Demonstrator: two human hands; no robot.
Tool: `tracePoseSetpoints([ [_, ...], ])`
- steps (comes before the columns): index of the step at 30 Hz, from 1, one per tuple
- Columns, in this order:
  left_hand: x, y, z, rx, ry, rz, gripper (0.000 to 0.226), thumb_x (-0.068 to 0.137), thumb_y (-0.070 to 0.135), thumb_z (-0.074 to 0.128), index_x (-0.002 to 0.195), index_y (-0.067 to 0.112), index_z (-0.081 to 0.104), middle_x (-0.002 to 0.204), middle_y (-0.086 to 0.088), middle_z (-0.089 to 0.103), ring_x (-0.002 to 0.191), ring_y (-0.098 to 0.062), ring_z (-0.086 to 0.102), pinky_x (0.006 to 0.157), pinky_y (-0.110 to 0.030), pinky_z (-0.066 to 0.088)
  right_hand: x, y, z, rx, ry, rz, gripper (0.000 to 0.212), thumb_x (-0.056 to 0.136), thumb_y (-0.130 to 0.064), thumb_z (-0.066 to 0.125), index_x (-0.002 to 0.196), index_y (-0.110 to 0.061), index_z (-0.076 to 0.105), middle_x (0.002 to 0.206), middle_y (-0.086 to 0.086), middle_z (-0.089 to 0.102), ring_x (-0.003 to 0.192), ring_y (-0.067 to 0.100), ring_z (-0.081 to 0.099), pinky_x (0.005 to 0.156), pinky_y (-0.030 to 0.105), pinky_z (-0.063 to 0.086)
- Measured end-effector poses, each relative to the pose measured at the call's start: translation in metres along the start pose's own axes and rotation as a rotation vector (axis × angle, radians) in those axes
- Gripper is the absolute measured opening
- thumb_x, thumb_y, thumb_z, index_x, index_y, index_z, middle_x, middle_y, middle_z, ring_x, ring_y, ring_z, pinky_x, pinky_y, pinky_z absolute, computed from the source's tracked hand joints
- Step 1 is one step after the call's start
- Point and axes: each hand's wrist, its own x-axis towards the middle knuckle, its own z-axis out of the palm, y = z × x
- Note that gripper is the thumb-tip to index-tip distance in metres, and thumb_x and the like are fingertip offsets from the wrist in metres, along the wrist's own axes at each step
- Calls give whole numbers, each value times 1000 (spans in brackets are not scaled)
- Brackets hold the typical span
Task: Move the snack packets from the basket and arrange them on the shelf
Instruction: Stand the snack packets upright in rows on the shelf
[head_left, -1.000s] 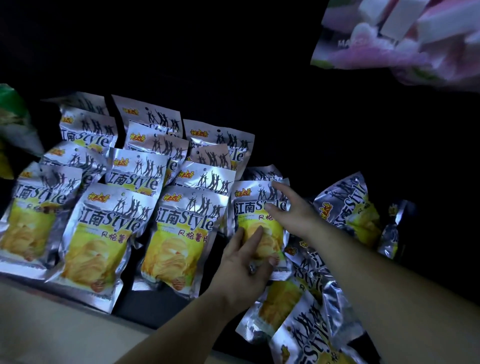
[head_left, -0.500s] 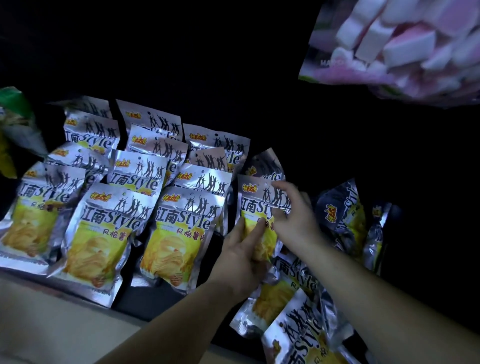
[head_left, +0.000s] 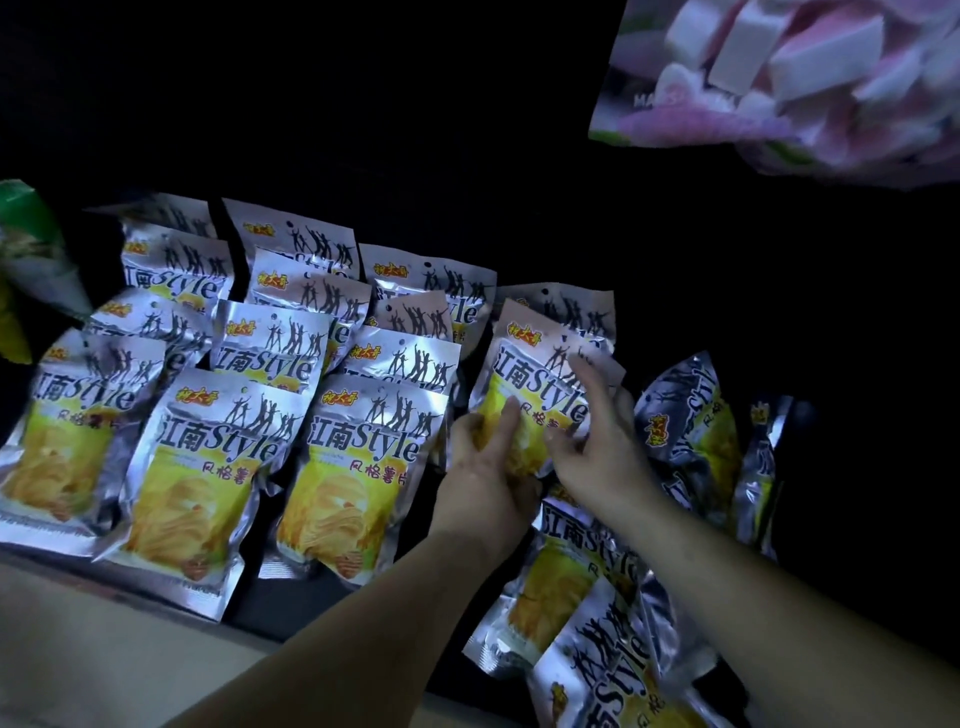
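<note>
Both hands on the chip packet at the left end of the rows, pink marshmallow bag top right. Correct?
Not quite. The head view shows the left hand and right hand on the chip packet at the right end of the arranged rows, not the left. The pink marshmallow bag is top right, as you say.

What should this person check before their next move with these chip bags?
1. Left hand grips the silver packet: ok.
2. Right hand rests flat on its front, steadying it: ok.
3. Packet's print faces out like the neat rows: ok.
4. Loose packets to its right stand in order: not ok, they lie tilted and heaped.
5. Basket emptied: cannot tell, it is out of view.
</note>
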Motion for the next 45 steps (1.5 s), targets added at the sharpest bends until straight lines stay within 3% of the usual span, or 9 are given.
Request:
tracePoseSetpoints([
  [5, 2, 2, 5, -74, -7, -6, 83, 95, 33, 64, 158, 50, 13, 164, -2, 10, 120, -29, 61, 89, -36, 56, -4, -9, 5, 8, -74, 208, 75, 99, -36, 59, 139, -78, 12, 163, -27, -13, 157, 25, 6, 118, 62, 30],
  [12, -6, -13, 8, -76, -62, -4, 90, 91, 26, 64, 155, 57, 9, 163, 3, 7, 102, -23, 70, 88, -33, 57, 11, -25, 13, 118, -94, 388, 74, 98, -34, 61, 144, -71, 17, 168, -6, -8, 155, 30, 12, 103, 36, 46],
  [16, 0, -15, 5, -125, -87, 33, 96, 87, 20, 70, 155, 55, 11, 160, -1, 11, 120, -25, 62, 94, -29, 54, 12, -23, 12, 293, -126, 406, 81, 93, -28, 69, 137, -78, 23, 169, -12, -3, 147, 24, 32, 79, 26, 56],
  [18, 1, -13, 5, -139, -109, 36, 99, 86, 16, 70, 156, 54, 10, 159, 1, 12, 127, -25, 58, 99, -28, 52, 10, -23, 13, 279, -177, 407, 82, 87, -39, 70, 127, -87, 17, 169, -11, 4, 135, 26, 46, 91, 39, 55],
  [21, 0, -11, 6, -100, -103, 12, 100, 84, 18, 69, 157, 53, 9, 159, 5, 13, 128, -23, 57, 97, -27, 51, 7, -28, 14, 233, -220, 420, 90, 83, -30, 62, 126, -88, 10, 152, -8, 37, 98, 25, 67, 72, 39, 58],
  [26, -6, -12, 11, -164, -93, -3, 100, 86, 20, 69, 158, 51, 7, 162, 10, 12, 131, -18, 52, 87, -20, 47, 4, -29, 8, 288, -235, 391, 81, 97, -26, 60, 142, -75, 14, 119, -11, 53, 76, 17, 64, 65, 35, 53],
  [31, -3, -16, 10, -168, -133, 6, 92, 91, 32, 70, 158, 51, 10, 162, 12, 7, 140, -19, 42, 97, -22, 42, 1, -21, -2, 257, -265, 303, 69, 103, -36, 57, 145, -71, 16, 167, -16, 16, 125, 5, 50, 83, 16, 42],
  [36, 9, -10, 7, -126, -180, -25, 95, 90, 38, 70, 159, 49, 6, 166, 9, 0, 141, -24, 45, 97, -28, 47, 2, -34, -3, 71, -207, 327, 69, 102, -23, 54, 153, -57, 23, 145, 6, 52, 57, 7, 48, 40, 16, 36],
  [45, -3, -6, -10, 53, -137, 6, 81, 92, 20, 63, 159, 39, 22, 168, -1, 16, 136, -27, 51, 99, -35, 51, -57, -57, -39, -200, -266, 264, 40, 99, -29, 57, 138, -32, 56, 124, -1, 64, 103, 19, 64, 82, 35, 55],
])
